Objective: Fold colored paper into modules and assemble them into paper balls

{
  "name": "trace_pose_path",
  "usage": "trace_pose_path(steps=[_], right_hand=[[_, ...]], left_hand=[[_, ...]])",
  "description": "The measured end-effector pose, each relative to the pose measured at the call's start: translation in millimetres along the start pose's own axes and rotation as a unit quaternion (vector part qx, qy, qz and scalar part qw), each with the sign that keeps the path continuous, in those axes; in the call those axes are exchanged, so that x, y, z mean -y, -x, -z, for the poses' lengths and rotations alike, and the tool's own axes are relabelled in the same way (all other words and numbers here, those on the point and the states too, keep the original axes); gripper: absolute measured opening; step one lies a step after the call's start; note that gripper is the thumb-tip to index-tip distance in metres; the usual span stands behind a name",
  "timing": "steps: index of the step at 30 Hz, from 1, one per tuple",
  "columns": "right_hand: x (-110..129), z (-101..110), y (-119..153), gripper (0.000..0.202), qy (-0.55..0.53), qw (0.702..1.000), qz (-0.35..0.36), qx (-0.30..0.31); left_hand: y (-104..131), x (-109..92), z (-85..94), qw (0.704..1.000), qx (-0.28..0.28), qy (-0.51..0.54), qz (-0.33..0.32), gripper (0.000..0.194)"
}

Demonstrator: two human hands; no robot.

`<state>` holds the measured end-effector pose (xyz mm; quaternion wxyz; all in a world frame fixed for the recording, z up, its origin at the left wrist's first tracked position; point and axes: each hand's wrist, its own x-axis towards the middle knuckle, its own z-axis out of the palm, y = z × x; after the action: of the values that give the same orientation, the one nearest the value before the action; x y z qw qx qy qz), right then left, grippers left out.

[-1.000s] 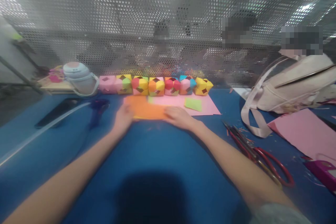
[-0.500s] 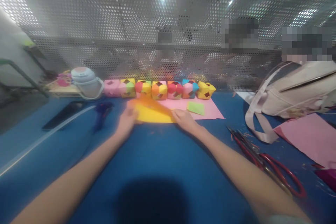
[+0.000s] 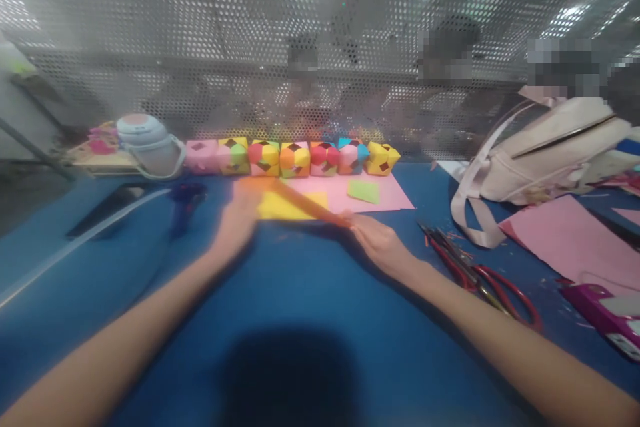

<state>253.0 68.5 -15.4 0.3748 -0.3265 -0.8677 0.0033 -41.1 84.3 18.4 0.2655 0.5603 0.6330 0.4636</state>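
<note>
My right hand [image 3: 380,240] pinches the near right end of an orange sheet of paper [image 3: 310,203], which slants up to the left. At the sheet's left end is my left hand [image 3: 243,207], its fingers smeared by motion, so their grip does not show. A yellow sheet of paper [image 3: 293,205] lies partly under the orange one, on top of a pink sheet [image 3: 337,199]. To the right on that pink sheet rests a small green piece of paper [image 3: 364,192]. Behind the sheets stands a row of several folded paper cubes [image 3: 295,161] in mixed colours.
Red-handled scissors [image 3: 480,277] lie to the right, near pink paper [image 3: 560,233], a magenta device [image 3: 595,310] and a cream bag [image 3: 540,153]. On the left are a dark blue tool [image 3: 185,203], a phone-like dark slab [image 3: 113,207] and a white pot with handle [image 3: 150,147].
My right hand has moved right and slightly nearer with the end of the orange paper, uncovering more of it beside the yellow sheet. The view has shifted a little, showing more on the right.
</note>
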Motion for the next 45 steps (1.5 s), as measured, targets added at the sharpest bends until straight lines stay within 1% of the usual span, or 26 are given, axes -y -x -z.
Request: trace_pose_path(steps=[2,3,5,7,9,11,13,16,17,18,19,21,23,24,25,26,28,30,33,35,37,38,40,41,43,45], right_hand=[[5.1,10.7,14.4,0.031,0.027,0.998,0.052,-0.023],[6.8,15.2,20.6,0.03,0.047,0.996,0.076,-0.03],[9.3,23.1,31.2,0.03,0.086,0.989,0.113,-0.028],[11.8,29.8,39.8,0.029,0.114,0.983,0.142,-0.008],[14.6,35.9,46.2,0.027,0.127,0.979,0.155,0.023],[16.7,41.0,49.8,0.023,0.132,0.979,0.141,0.059],[17.5,43.9,49.4,0.024,0.139,0.982,0.11,0.066],[18.9,40.9,38.8,0.021,0.138,0.989,0.049,0.015],[20.8,37.7,32.6,0.021,0.125,0.992,0.026,0.005],[23.7,33.5,25.4,0.021,0.108,0.994,0.001,0.008],[27.6,28.6,17.4,0.022,0.086,0.996,-0.024,0.026],[37.7,17.7,0.6,0.028,0.033,0.992,-0.08,0.087],[47.4,7.5,-14.6,0.038,-0.027,0.977,-0.136,0.164],[50.9,3.4,-20.7,0.039,-0.061,0.966,-0.162,0.193],[52.8,0.2,-25.4,0.039,-0.092,0.955,-0.189,0.209],[53.1,-2.0,-28.7,0.036,-0.119,0.945,-0.217,0.212],[49.3,-3.3,-31.5,0.025,-0.16,0.93,-0.273,0.189],[42.2,-1.7,-30.3,0.013,-0.19,0.914,-0.321,0.16],[33.4,1.9,-26.6,0.007,-0.231,0.893,-0.364,0.131],[31.8,3.1,-26.2,0.007,-0.247,0.886,-0.372,0.127],[33.3,2.9,-28.1,0.005,-0.26,0.886,-0.361,0.131],[34.6,2.3,-29.4,0.008,-0.268,0.888,-0.351,0.128],[36.7,0.4,-31.6,0.017,-0.282,0.895,-0.323,0.12],[37.0,-0.9,-31.9,0.019,-0.284,0.9,-0.308,0.115],[35.5,-3.8,-30.7,0.014,-0.273,0.912,-0.283,0.114],[32.0,-5.9,-28.2,0.011,-0.244,0.925,-0.263,0.125]], left_hand=[[11.7,-7.8,-8.2,0.993,0.105,0.045,0.037,0.029],[17.6,-10.9,-12.8,0.986,0.145,0.068,0.055,0.032],[28.1,-15.8,-21.0,0.97,0.201,0.109,0.089,0.04],[35.7,-18.2,-26.7,0.951,0.227,0.16,0.136,0.044],[40.0,-17.4,-30.0,0.938,0.233,0.195,0.168,0.038],[42.3,-13.8,-32.0,0.938,0.235,0.191,0.167,0.037],[44.2,-9.4,-33.9,0.95,0.238,0.15,0.134,0.04],[49.5,-7.2,-37.5,0.959,0.252,0.109,0.07,0.04],[52.1,-8.1,-38.7,0.959,0.261,0.102,0.044,0.039],[55.2,-9.6,-39.9,0.958,0.269,0.095,0.015,0.038],[58.4,-11.5,-40.9,0.958,0.274,0.087,-0.016,0.037],[64.6,-14.8,-42.5,0.956,0.276,0.061,-0.082,0.036],[69.3,-16.0,-43.2,0.955,0.262,0.027,-0.135,0.036],[70.7,-15.6,-43.3,0.957,0.25,0.013,-0.149,0.036],[71.3,-14.4,-43.5,0.96,0.236,0.003,-0.153,0.038],[71.1,-12.5,-43.7,0.963,0.224,-0.002,-0.15,0.039],[69.1,-7.6,-44.6,0.968,0.213,0.003,-0.13,0.042],[66.1,-2.4,-46.2,0.97,0.218,0.011,-0.111,0.047],[63.1,1.8,-48.6,0.966,0.234,-0.002,-0.112,0.052],[62.9,0.8,-48.9,0.962,0.244,-0.019,-0.124,0.052],[63.6,-2.5,-48.2,0.957,0.254,-0.039,-0.135,0.051],[64.2,-4.5,-47.7,0.954,0.261,-0.049,-0.142,0.05],[65.0,-7.7,-47.0,0.946,0.274,-0.072,-0.156,0.048],[65.2,-8.6,-46.9,0.944,0.276,-0.083,-0.161,0.047],[64.7,-8.8,-46.9,0.943,0.271,-0.097,-0.166,0.044],[62.6,-9.3,-45.5,0.945,0.254,-0.107,-0.178,0.037]])
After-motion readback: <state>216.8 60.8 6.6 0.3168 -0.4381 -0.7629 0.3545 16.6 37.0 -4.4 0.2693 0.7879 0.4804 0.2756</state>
